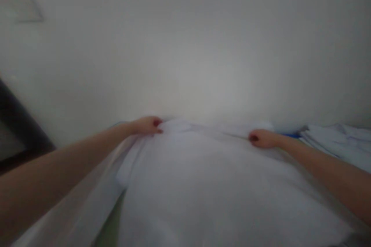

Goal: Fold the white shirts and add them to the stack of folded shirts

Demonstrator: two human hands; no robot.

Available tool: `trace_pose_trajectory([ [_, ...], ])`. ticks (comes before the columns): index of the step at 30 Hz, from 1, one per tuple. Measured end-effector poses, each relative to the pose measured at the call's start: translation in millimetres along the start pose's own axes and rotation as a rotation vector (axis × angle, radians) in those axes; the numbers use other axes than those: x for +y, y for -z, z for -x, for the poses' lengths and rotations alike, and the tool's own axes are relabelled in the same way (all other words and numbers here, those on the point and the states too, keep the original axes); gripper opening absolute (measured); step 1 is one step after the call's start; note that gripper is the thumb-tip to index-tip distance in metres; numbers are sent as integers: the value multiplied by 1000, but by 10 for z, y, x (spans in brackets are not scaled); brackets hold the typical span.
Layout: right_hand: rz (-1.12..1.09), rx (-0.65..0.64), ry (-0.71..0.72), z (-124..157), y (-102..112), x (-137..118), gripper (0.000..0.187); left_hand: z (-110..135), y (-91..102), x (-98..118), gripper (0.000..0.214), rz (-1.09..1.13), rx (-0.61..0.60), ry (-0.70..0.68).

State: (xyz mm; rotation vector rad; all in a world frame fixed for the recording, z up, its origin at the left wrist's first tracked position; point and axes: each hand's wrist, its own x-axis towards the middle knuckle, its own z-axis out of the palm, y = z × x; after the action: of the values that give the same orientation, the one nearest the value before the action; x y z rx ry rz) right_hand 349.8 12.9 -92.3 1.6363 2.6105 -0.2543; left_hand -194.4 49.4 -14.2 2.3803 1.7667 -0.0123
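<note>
A large white cloth [208, 185] lies spread out in front of me and reaches to a pale wall. My left hand [147, 126] is closed in a pinch on the cloth's far edge at the left. My right hand [262, 139] is closed on the same far edge at the right. Both arms are stretched forward over the cloth. The picture is blurred and fine detail of the fabric is lost.
A plain pale wall [185, 46] fills the upper half. More crumpled white fabric [336, 139] lies at the right, with a small blue patch [291, 135] beside my right wrist. A dark edge [17, 127] stands at the far left.
</note>
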Motion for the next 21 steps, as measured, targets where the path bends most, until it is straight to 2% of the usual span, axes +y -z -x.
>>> trace_pose_trajectory([
  [5, 0, 42, -83, 239, -47, 230, 35, -592, -176, 202, 64, 0, 87, 147],
  [9, -121, 74, -97, 403, -57, 297, 46, -857, -360, 351, 57, -17, 96, 167],
  [12, -201, 99, -21, 479, -29, 209, 46, -950, -425, 382, 48, -19, 141, 184],
  [15, -263, 68, 74, 533, 25, 39, 42, -993, -384, 344, 43, -3, 235, 207],
  [18, -432, -65, 133, 579, 70, -97, 30, -987, -263, 267, 49, 20, 342, 215],
  [21, -807, -216, 114, 602, 59, -149, 37, -950, -137, 198, 52, 35, 434, 202],
])
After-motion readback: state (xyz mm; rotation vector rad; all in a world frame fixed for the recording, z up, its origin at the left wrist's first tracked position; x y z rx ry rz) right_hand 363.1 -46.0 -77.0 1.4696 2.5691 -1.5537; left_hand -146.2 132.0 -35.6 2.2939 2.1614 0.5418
